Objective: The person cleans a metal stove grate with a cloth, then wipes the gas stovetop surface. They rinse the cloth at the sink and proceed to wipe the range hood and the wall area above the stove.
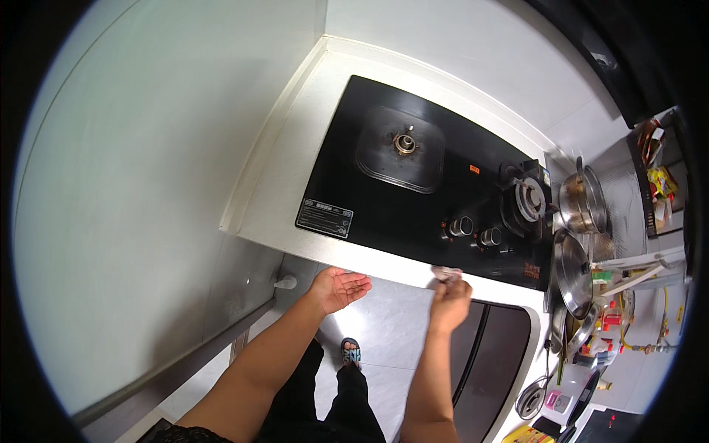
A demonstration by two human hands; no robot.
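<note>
My left hand (340, 290) is held out with the palm turned up and fingers stretched, just off the front edge of the white counter (262, 203). It holds nothing. In my right hand (450, 301) is a small crumpled greyish-pink cloth (446, 275), pinched between the fingers at the counter's front edge. Behind both hands lies a black gas cooktop (413, 214). Its left burner (404, 143) is bare, with brownish stains around it, in a square recess. The right burner (529, 199) carries a round metal ring. Two control knobs (461, 226) sit near the front.
A steel pot (580, 203) and a lidded pan (572, 269) stand right of the cooktop, with bottles and utensils beyond. A pale wall (148, 148) rises at the left. Under the counter is a dark appliance front (498, 354). A sandalled foot (351, 353) shows on the tiled floor.
</note>
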